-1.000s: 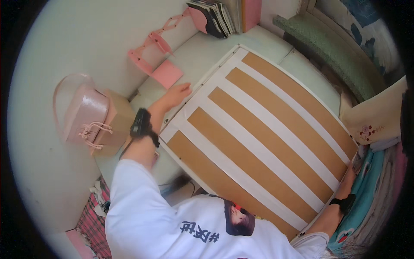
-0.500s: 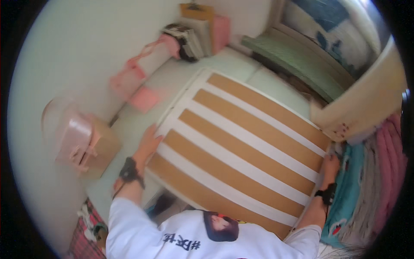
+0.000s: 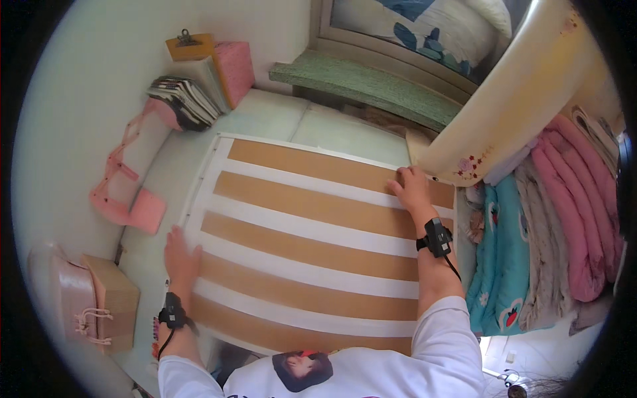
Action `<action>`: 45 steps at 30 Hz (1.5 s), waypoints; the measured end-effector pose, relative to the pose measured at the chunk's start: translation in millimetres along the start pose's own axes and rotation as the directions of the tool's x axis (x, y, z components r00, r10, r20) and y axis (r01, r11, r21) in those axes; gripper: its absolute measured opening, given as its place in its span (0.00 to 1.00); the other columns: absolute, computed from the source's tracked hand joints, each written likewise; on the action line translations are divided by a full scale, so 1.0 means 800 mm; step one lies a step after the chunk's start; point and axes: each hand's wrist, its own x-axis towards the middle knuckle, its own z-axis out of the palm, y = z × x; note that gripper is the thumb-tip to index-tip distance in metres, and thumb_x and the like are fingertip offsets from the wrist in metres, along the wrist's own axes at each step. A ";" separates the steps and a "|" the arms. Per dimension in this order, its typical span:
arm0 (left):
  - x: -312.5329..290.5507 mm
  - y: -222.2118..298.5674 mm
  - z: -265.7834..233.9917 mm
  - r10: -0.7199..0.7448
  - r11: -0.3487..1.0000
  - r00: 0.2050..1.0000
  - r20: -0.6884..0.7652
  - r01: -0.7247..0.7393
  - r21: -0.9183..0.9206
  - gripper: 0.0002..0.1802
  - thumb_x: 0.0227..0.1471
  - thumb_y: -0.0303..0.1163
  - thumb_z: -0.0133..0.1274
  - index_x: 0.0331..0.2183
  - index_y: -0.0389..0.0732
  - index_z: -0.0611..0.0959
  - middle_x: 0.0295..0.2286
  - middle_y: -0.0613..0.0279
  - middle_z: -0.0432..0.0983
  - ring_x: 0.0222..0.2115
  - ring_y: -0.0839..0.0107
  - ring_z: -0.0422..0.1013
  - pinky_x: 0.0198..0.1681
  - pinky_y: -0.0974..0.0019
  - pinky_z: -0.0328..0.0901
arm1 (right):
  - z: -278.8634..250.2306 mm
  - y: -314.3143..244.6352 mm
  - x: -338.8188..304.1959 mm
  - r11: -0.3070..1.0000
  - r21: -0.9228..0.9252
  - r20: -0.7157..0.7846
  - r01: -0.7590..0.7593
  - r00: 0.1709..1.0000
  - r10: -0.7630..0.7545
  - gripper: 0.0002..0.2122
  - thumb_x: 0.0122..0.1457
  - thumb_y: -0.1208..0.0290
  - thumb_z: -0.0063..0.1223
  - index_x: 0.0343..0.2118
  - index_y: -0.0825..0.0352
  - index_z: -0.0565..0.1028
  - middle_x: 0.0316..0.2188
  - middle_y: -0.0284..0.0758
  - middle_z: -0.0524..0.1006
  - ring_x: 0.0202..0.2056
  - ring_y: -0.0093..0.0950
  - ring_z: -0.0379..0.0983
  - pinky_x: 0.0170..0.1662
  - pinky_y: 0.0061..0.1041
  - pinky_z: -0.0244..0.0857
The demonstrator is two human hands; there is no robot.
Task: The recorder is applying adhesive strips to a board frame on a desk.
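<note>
A large flat panel [image 3: 312,245] lies across the table in front of me, with a thin white frame and wide brown and white stripes running side to side. My left hand [image 3: 180,259] is at its left edge, fingers stretched along the frame, slightly blurred. Near the far right corner, my right hand [image 3: 413,189] rests on the striped face, fingers spread and lightly bent toward the far edge. Nothing shows gripped in either hand. Black devices are strapped to both wrists. My shirt hides part of the panel's near edge.
Pale table [image 3: 265,116]; books [image 3: 189,99] and an orange clipboard [image 3: 192,50] at the far left. A pink folding-arm stand [image 3: 147,211] and a tan box [image 3: 116,298] line the left. Folded quilts [image 3: 564,219], a curtain [image 3: 491,126] and a green sill [image 3: 371,83] border the right and back.
My right hand has left the panel's right edge and now lies on its face near the far edge. My left hand remains by the left edge. The view has turned, so the panel looks squarer to me.
</note>
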 end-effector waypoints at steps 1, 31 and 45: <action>-0.002 -0.004 0.001 -0.021 1.000 1.000 -0.003 0.021 0.013 0.42 0.45 0.43 0.53 0.56 0.32 0.56 0.56 0.47 0.51 0.56 0.48 0.49 0.57 0.52 0.47 | 0.003 -0.010 0.007 0.999 -0.009 0.035 -0.039 0.999 0.040 0.16 0.43 0.61 0.59 0.31 0.69 0.73 0.32 0.45 0.72 0.37 0.43 0.67 0.40 0.38 0.61; 0.000 -0.007 -0.028 -0.029 0.981 0.979 0.199 0.066 -0.181 0.44 0.47 0.54 0.46 0.58 0.40 0.52 0.59 0.57 0.47 0.58 0.60 0.48 0.59 0.59 0.44 | 0.070 -0.155 0.088 0.987 0.001 0.298 -0.160 0.942 0.152 0.23 0.48 0.44 0.50 0.22 0.64 0.75 0.21 0.40 0.75 0.28 0.39 0.72 0.30 0.35 0.63; 0.153 0.013 0.009 0.039 0.908 0.964 -0.265 -0.145 -0.394 0.26 0.44 0.39 0.55 0.45 0.38 0.72 0.42 0.49 0.69 0.44 0.53 0.63 0.48 0.58 0.58 | 0.086 -0.174 0.089 0.937 0.204 0.280 -0.283 0.934 0.221 0.20 0.43 0.52 0.60 0.33 0.63 0.72 0.25 0.39 0.76 0.30 0.37 0.73 0.34 0.33 0.65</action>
